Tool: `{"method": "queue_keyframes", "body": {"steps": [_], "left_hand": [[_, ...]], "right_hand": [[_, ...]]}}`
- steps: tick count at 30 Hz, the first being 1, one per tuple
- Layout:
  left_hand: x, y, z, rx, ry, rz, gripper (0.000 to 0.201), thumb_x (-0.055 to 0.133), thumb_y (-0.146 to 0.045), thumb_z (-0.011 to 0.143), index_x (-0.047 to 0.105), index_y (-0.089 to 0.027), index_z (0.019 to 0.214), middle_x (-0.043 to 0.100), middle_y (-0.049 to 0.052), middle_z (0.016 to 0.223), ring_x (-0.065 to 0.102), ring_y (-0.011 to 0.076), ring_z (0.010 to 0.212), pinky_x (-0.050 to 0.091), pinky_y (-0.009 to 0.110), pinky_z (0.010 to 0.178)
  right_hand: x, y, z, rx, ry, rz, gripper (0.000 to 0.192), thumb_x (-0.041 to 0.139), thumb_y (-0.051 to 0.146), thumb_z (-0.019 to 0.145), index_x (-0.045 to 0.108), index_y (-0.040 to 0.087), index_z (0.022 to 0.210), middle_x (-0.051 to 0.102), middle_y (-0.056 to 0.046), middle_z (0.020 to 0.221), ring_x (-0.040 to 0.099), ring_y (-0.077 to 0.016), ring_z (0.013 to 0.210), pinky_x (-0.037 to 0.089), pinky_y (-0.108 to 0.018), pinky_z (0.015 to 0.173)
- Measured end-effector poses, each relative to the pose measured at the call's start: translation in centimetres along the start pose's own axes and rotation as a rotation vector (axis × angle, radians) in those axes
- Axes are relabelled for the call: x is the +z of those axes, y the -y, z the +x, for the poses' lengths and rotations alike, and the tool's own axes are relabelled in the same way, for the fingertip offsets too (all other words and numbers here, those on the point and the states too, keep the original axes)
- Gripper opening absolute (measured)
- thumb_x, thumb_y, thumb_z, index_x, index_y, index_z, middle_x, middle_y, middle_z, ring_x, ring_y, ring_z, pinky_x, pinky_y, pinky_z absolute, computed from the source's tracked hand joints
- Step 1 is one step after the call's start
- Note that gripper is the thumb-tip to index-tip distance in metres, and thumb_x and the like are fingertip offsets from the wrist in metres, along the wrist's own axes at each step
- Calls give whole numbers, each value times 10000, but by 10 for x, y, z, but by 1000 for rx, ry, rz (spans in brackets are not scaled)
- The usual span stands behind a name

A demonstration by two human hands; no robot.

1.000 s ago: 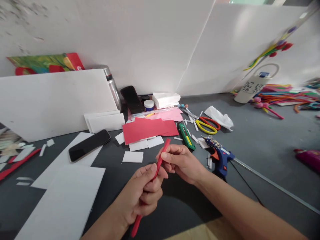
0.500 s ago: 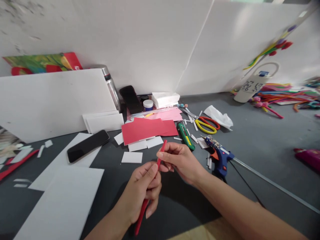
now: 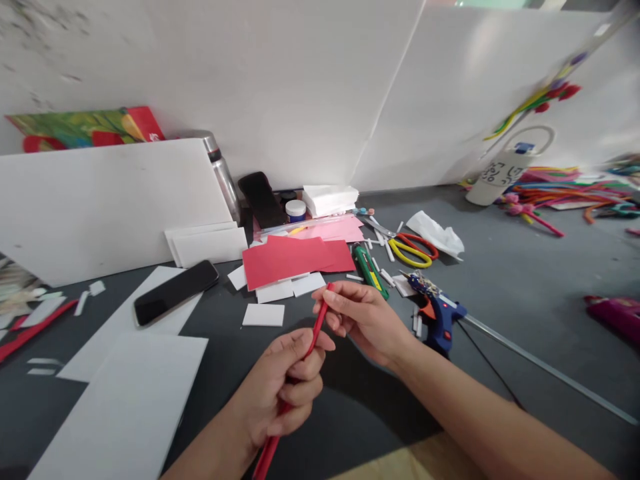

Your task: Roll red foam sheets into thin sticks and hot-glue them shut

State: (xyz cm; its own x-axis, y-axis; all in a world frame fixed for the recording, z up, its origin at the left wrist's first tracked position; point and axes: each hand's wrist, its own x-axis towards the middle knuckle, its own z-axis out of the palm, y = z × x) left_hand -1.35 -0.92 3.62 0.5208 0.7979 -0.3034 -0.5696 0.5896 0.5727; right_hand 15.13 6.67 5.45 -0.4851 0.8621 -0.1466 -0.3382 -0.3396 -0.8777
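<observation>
Above the dark tabletop point(image 3: 500, 280), your left hand point(image 3: 280, 393) and right hand point(image 3: 360, 317) both pinch the red strip point(image 3: 316, 330), probably foam, fingers closed around it, glue gun point(image 3: 440, 313) just beside.

A: What fills the upper frame?
B: White wall point(image 3: 300, 80), its panels meeting at a slanting seam right of centre, scuffed at upper left.
A: And below?
B: Dark grey floor point(image 3: 525, 280), lit evenly, brightest at upper right.
</observation>
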Motion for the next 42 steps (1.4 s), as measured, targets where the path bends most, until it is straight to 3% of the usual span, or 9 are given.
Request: {"method": "queue_keyframes", "body": {"steps": [4,6,11,19,25,28,34,37,42], "left_hand": [[8,11,5,182,-260,378,344,573,-527,921,565,-189,984,284,-124,578,155,29,374,310,110,251],[10,16,7,213,-322,504,395,549,-575,911,547,-193,1013,275,-124,585,186,39,375,310,122,258],[7,21,6,219,-374,657,435,467,-586,936,552,-188,1090,259,-115,593,196,58,385,254,151,291],[1,21,2,363,-451,1020,373,374,-451,1012,594,-181,1145,431,-48,653,346,87,442,284,203,409],[1,18,1,432,-447,1188,337,367,-395,1027,612,-183,1117,418,-44,634,389,110,526,313,218,485],[2,20,1,385,-415,1063,338,377,-432,1022,597,-191,1109,385,-61,637,341,88,487,299,199,446],[13,15,2,220,-325,575,383,480,-552,957,546,-193,1072,250,-113,608,185,54,395,265,142,280],[20,7,0,172,-230,351,307,551,-496,944,558,-196,1009,273,-115,603,159,40,390,308,129,257],[16,-2,-5,25,-55,-5,218,564,-386,968,612,-174,989,263,-110,595,86,22,395,253,78,248]], "right_hand": [[0,0,2,-1,-32,12,228,764,362,827,744,145,894,705,-45,827,512,-57,533,401,-207,506],[-1,-2,2,-2,0,29,212,739,352,851,737,151,918,702,-43,839,494,-59,521,406,-227,515],[-2,-5,2,-22,34,74,188,688,327,893,719,150,949,684,-42,825,465,-65,528,407,-250,543],[2,-4,2,-29,27,61,198,702,338,888,690,153,958,678,-27,833,467,-47,520,387,-209,528],[2,-5,2,-57,-6,23,200,729,329,867,651,150,824,706,-36,814,479,-38,492,351,-180,476],[1,-5,2,-61,1,29,192,726,323,870,666,144,833,714,-45,821,485,-42,491,401,-194,496],[-2,-4,3,-61,35,66,153,698,294,894,682,143,909,716,-55,853,486,-60,500,460,-246,527],[-4,-4,3,-47,75,107,140,683,291,906,679,153,928,701,-40,853,468,-63,501,438,-240,502],[-2,0,2,-36,98,150,144,696,292,899,688,148,908,691,-30,825,442,-50,496,380,-206,477]]}}
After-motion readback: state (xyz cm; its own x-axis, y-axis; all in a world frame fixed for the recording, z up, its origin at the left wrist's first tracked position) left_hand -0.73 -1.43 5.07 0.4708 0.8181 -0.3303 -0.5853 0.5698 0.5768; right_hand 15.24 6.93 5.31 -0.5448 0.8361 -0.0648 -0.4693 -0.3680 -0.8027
